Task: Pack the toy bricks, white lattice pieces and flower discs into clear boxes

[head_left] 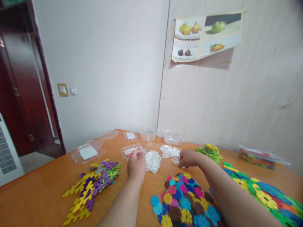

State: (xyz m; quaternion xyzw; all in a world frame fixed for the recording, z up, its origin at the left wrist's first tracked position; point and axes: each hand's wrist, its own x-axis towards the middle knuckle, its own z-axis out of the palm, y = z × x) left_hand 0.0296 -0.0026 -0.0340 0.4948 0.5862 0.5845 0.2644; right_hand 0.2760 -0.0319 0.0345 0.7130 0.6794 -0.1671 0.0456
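Note:
My left hand is closed at the left side of a clear plastic container, its fingers gripping the near rim. Inside the container lies a heap of small white square-framed plastic pieces. Loose white pieces of the same kind are spread on the table just behind and to the right. My right hand reaches down at the right edge of these loose pieces, fingertips bent together against the tabletop. What those fingertips hold, if anything, is hidden by the hand.
Colourful flower-shaped discs lie in front, with larger rings at right. Yellow and purple notched pieces are at left, green ones behind my right arm. Clear tubs, lids and a filled box stand farther back.

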